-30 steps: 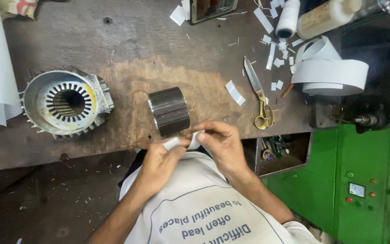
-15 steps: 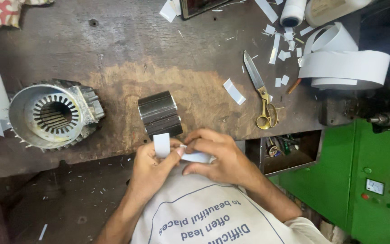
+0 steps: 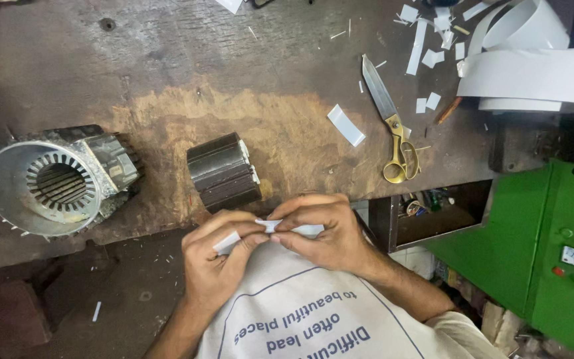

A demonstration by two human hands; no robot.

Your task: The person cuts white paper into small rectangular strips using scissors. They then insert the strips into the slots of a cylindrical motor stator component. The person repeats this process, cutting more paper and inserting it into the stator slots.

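- Left hand [image 3: 217,262] and right hand [image 3: 323,233] are both pinching a white paper strip [image 3: 280,227], fingers closed on it.
- Strip is sitting at the counter's [image 3: 167,80] near edge (just near of the dark metal core [image 3: 224,171]).

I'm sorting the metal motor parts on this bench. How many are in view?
2. A finned round housing with a slotted core lies at the bench's left edge. A smaller dark laminated core stands mid-bench, just beyond the hands. More may lie outside the picture.
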